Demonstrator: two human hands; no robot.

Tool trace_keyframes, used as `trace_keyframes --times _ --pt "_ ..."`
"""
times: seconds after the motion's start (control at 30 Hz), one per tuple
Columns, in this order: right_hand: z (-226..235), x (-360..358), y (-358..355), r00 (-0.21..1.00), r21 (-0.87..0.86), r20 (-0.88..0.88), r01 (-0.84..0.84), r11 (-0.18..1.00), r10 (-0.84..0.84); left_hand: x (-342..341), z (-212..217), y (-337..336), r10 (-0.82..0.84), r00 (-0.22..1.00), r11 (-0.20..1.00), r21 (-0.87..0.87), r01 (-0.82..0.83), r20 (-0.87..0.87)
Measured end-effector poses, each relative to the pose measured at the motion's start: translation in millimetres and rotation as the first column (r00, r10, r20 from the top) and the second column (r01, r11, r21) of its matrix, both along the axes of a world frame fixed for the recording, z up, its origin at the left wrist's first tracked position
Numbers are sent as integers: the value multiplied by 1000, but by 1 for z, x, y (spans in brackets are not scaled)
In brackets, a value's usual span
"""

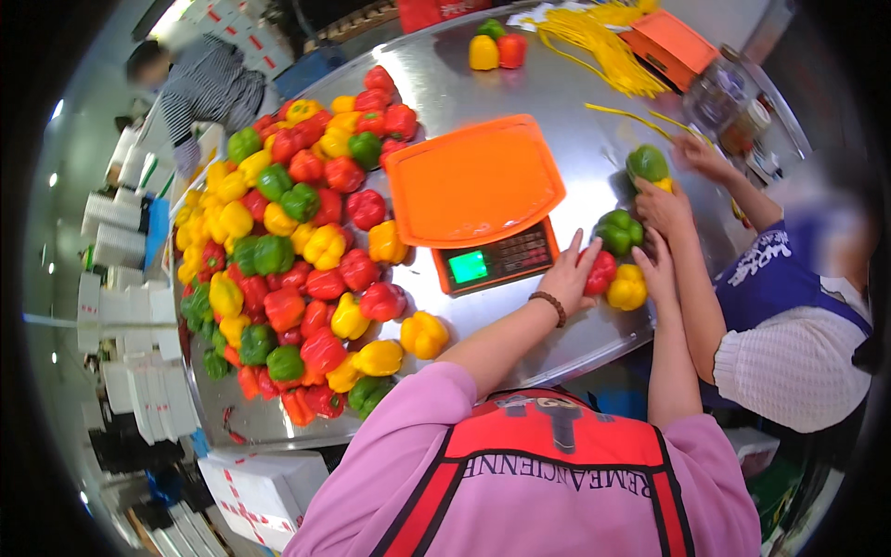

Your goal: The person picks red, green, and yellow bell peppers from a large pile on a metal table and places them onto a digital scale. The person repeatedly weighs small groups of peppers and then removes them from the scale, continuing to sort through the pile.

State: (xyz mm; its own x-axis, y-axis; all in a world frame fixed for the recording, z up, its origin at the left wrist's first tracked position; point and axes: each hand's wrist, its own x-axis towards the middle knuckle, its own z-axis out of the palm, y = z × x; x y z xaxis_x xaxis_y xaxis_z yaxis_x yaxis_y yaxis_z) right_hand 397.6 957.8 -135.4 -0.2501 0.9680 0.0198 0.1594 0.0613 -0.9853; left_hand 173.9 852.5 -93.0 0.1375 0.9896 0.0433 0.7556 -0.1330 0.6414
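Note:
Three bell peppers sit close together on the metal table: a green pepper (618, 232), a red pepper (600, 274) and a yellow pepper (626, 289). My left hand (567, 277) rests against the red one from the left, fingers stretched out. On the other side, my right hand (658, 271) has its fingers extended beside the yellow and green ones. Just left of my left hand stands an orange digital scale (475, 181) with a bare pan and a lit green display. A co-worker's hand (666, 206) touches another green pepper (647, 163), with a yellow one partly hidden below it.
A large heap of red, yellow and green peppers (306, 251) covers the left of the table (464, 93). Yellow ties (603, 46), an orange basket (670, 48) and clear jars (719, 97) lie at the far right. Another person (212, 88) leans in at the far left.

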Motion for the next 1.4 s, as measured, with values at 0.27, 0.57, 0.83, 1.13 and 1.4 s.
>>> trace_keyframes --times 0.27,0.57,0.83,1.13,1.4 --pt "85 -96 -117 811 571 574 -494 656 112 -74 19 -141 76 986 997 15 -79 147" --pt "70 -250 -206 523 238 557 -845 479 645 -140 53 -328 810 584 538 316 -781 63" --pt "67 -293 -208 477 114 577 -851 513 663 -147 18 -402 947 320 322 116 -940 -37" --pt "131 -271 -76 905 530 403 -352 772 136 -166 32 -397 926 369 370 1 -929 84" --pt "112 -245 -35 883 570 470 -286 770 -20 -234 125 -263 715 649 535 395 -747 259"
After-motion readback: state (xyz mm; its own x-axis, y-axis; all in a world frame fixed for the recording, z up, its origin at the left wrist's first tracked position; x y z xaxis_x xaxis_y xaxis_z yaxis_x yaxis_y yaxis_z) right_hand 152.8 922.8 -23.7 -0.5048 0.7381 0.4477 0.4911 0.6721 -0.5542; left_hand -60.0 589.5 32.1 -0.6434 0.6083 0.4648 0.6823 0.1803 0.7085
